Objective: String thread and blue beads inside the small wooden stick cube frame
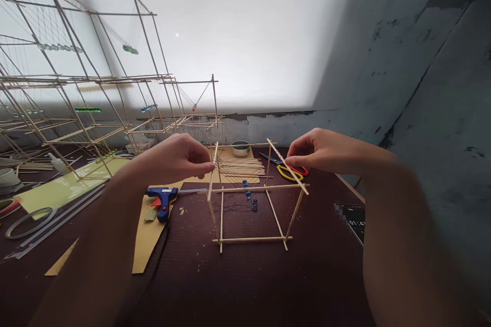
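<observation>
Head cam: left hand [180,158] pinches top of pale wooden stick cube frame [253,214] at 10 o'clock, right hand [318,150] pinches slanted top stick at 2; frame centred btwn hands, blue glue gun [163,199] at 9

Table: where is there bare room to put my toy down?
Bare table lies in front of the stick frame, toward you, and right of it before the phone. Crowded: behind the frame with sticks and scissors, and left by the glue gun.

Bare mat lay open before the stick frame [253,204]; the glue gun [163,202] crowded its left, scissors [291,169] and loose sticks [241,166] behind.
</observation>
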Tool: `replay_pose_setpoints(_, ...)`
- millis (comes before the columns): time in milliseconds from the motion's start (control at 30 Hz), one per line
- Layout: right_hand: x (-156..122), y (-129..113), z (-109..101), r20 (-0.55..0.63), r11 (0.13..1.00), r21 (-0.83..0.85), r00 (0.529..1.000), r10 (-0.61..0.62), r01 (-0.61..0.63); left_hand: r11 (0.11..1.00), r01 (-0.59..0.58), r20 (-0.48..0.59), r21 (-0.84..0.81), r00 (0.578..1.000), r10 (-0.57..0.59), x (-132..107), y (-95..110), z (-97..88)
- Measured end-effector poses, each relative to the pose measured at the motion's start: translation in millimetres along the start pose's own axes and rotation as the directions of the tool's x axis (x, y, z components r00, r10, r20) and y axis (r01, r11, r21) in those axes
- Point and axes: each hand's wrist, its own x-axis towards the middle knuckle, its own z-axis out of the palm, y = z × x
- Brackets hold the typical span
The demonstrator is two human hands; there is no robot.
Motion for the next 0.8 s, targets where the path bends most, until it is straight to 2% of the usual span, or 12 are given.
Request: replay_pose_setpoints(800, 0.7, 1.8, 0.1, 0.012, 1.0, 0.009, 1.0, -0.007, 0.007, 1.0, -0.023, 0.014, 0.006, 1.0, 0.023, -0.2, -1.1, 0.2)
